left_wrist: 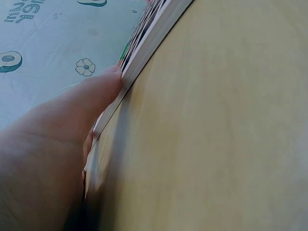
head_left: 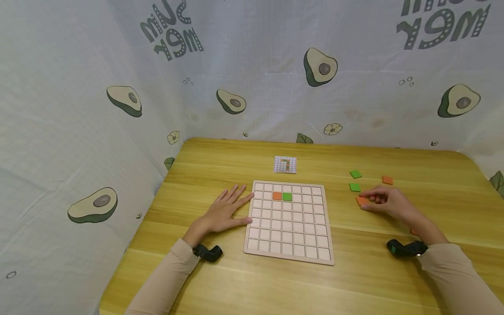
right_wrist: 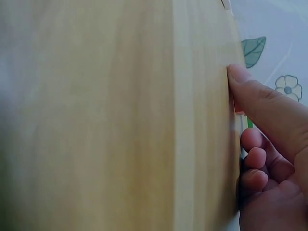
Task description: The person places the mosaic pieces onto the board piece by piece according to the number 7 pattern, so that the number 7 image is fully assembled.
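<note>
A pale wooden grid board lies on the table, with an orange tile and a green tile side by side in its second row. Spread flat, my left hand rests on the table at the board's left side, its thumb and a fingertip touching the edge; the left wrist view shows the thumb against it. To the right of the board, my right hand pinches another orange tile between thumb and index finger. Its other fingers are curled in.
Two green tiles and an orange tile lie beyond my right hand. Part of one more orange tile shows by the right wrist. A small printed pattern card lies behind the board. A patterned curtain hangs along the table's back edge.
</note>
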A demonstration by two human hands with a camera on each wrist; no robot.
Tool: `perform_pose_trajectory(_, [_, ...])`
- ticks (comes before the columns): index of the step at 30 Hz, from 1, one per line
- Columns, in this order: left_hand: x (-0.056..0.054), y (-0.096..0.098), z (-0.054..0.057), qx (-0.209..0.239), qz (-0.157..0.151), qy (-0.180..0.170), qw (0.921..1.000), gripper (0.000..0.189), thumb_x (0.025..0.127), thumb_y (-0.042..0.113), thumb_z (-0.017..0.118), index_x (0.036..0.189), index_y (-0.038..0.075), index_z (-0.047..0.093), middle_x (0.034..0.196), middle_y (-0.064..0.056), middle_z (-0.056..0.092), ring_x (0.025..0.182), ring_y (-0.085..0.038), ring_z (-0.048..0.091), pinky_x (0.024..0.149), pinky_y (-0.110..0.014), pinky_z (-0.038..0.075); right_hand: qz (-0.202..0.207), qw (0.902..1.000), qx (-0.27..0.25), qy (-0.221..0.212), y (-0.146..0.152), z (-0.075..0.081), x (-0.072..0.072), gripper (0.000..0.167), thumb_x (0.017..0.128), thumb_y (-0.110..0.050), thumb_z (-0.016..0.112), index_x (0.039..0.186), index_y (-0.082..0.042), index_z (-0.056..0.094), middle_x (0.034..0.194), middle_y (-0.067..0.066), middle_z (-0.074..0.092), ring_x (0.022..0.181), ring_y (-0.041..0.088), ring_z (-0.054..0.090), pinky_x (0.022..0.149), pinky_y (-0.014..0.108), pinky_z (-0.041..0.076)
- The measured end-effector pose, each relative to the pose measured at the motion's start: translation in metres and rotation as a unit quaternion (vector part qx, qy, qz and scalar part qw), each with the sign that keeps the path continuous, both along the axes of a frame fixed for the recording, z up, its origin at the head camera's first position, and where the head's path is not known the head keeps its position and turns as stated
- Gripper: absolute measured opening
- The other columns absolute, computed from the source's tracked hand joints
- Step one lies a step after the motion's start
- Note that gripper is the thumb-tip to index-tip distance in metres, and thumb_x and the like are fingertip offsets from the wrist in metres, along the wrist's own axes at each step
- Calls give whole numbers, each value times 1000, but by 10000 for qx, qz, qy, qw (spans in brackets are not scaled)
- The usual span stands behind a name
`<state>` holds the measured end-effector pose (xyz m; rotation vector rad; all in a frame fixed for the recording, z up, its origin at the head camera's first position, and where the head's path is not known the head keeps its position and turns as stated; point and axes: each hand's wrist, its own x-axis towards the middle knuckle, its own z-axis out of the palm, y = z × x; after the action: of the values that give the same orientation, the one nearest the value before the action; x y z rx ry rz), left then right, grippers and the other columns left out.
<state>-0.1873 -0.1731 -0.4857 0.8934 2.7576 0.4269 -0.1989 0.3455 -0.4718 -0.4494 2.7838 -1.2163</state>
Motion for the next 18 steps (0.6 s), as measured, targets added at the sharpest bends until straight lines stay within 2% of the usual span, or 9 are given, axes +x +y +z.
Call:
perform_pose_trajectory(6, [0, 0, 0, 92, -39, 88, 9999, 79, 97, 69, 41, 161, 33, 13, 167, -4, 0, 152, -24, -6, 120, -44, -5, 38, 10000, 59, 61, 0, 1, 1, 29, 85, -9, 80, 109, 7, 72, 83, 5, 55, 68, 10, 44, 55, 24, 38])
perform_pose_trajectory(18, [-1, -1, -3, 57, -13, 85, 9999, 79, 96, 71, 39, 161, 35, 12, 167, -2, -3, 152, -22, -8, 120, -42, -7, 167, 9991, 227, 317, -1, 0, 1, 22, 86, -9, 79, 103, 3, 74, 81, 1, 55, 67, 9, 45, 55, 22, 39])
